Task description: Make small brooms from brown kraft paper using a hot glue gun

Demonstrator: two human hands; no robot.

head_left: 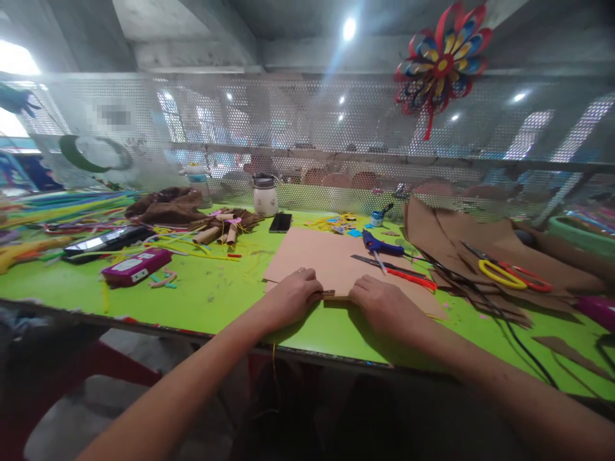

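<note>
Fingers curled on both sides: the left hand (pixel 293 298) and the right hand (pixel 384 307) sit close together on the near edge of the cardboard sheet (pixel 327 256), knuckles up. Whether they pinch that edge or only press on it, I cannot tell. The sheet lies flat on the green table (pixel 216 288), right in front. On its far right corner lie a blue glue gun (pixel 379 245) and orange-handled scissors (pixel 401 273); yellow scissors (pixel 509 274) lie further right on brown offcuts (pixel 461 234).
</note>
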